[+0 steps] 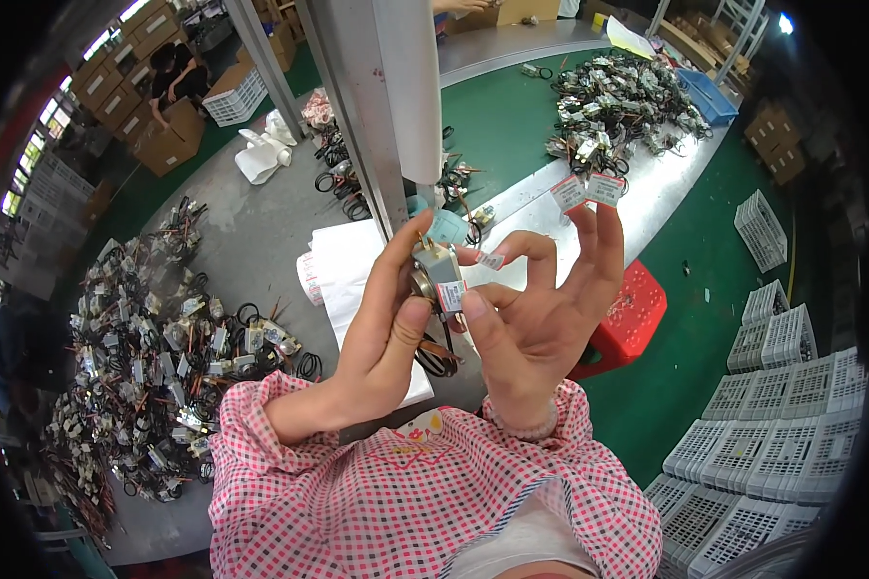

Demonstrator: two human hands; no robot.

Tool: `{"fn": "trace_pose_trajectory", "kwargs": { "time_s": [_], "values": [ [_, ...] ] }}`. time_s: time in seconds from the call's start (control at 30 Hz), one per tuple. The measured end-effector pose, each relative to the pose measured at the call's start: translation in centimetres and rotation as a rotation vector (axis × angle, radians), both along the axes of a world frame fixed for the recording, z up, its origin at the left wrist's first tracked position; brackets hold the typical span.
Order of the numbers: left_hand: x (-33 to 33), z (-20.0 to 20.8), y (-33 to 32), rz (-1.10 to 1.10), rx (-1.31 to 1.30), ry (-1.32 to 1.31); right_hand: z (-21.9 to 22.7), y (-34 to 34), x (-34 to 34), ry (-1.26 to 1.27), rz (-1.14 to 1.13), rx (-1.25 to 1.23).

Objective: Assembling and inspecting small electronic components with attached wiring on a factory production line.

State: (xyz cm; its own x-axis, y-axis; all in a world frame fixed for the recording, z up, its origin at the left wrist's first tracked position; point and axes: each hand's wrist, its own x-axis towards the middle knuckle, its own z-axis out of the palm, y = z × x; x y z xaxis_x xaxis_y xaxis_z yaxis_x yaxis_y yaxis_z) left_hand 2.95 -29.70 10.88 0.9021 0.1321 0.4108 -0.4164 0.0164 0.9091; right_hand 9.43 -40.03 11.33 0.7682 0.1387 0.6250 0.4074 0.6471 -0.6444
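Note:
My left hand grips a small metal switch part with a black coiled wire hanging under it. My right hand presses its thumb on a small red-and-white sticker on the part's side. More stickers cling to the right fingertips: one on the index finger and two on the raised middle and ring fingers. Both sleeves are pink checked cloth.
A heap of similar wired parts lies at my left on the grey table, another heap at the far right. A white sheet, a metal post, a red stool, white crates and a person among cardboard boxes surround them.

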Motion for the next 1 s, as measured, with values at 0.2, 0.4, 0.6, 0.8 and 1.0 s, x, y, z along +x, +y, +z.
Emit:
{"fn": "trace_pose_trajectory", "kwargs": {
  "time_s": [0.2, 0.4, 0.6, 0.8, 1.0],
  "values": [
    [0.01, -0.06, 0.03, 0.014, -0.041, 0.032, 0.18, 0.09, -0.06, 0.014, -0.005, -0.048],
    [0.34, -0.14, -0.09, 0.020, -0.054, 0.012, 0.04, 0.01, 0.00, 0.017, -0.014, -0.067],
    [0.25, -0.24, 0.30, 0.024, -0.015, -0.001, -0.22, 0.50, 0.15, -0.039, -0.052, -0.045],
    [0.14, -0.47, 0.27, 0.022, -0.040, -0.006, -0.15, 0.78, -0.08, 0.002, -0.064, -0.040],
    [-0.02, -0.07, -0.07, 0.034, -0.032, 0.013, -0.40, 0.22, 0.10, -0.083, -0.082, -0.090]
  ]
}}
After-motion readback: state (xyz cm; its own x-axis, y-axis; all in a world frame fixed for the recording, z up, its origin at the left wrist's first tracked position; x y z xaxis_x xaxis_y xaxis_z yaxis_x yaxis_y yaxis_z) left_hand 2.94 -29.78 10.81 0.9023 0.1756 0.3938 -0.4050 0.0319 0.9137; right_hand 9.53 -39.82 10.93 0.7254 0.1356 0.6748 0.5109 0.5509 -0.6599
